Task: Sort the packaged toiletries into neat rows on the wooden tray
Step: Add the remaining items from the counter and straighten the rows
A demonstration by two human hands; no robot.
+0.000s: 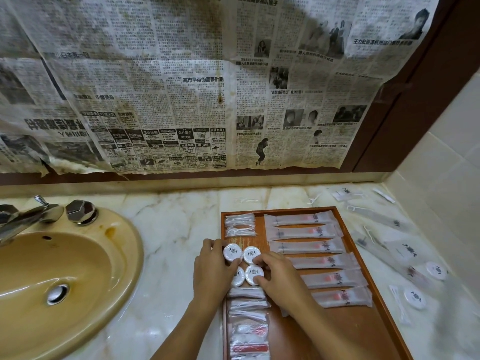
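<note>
A wooden tray [345, 331] lies on the marble counter. Several long frosted packets [306, 246] lie in a row down its right half. Small floss packets [239, 224] sit at its far left corner, and more small packets [248, 320] run down its left edge. Several round white soaps sit in a block between them. My left hand [211, 271] grips the far left soap [232, 252]. My right hand [279, 278] pinches the near right soap [254, 274] between thumb and fingers.
A tan sink [85, 276] with a chrome tap [28, 216] fills the left. Loose packets [384, 219] and two round soaps [415, 298] lie on the counter right of the tray. Newspaper covers the wall behind.
</note>
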